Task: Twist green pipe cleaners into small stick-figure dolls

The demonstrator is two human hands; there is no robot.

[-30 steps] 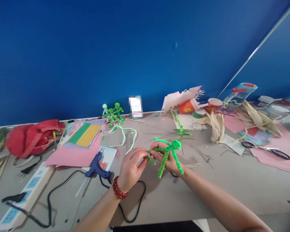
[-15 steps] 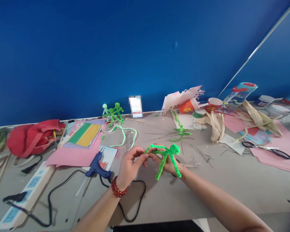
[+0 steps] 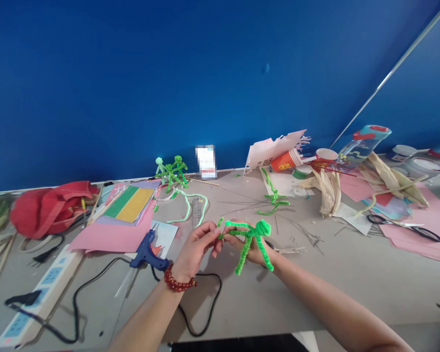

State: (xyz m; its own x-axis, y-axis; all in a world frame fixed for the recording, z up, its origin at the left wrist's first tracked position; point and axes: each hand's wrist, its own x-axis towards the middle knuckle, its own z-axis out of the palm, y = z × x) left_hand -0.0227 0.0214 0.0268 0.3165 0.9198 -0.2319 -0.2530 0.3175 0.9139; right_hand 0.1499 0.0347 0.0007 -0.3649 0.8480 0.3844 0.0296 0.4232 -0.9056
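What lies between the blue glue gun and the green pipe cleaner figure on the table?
In the head view, the left hand, with its red bead bracelet, lies between the blue glue gun and the green pipe cleaner figure.

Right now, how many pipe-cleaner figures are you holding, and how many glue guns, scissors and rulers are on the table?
Held pipe-cleaner figure: 1
Hot glue gun: 1
Scissors: 1
Ruler: 1
Total: 4
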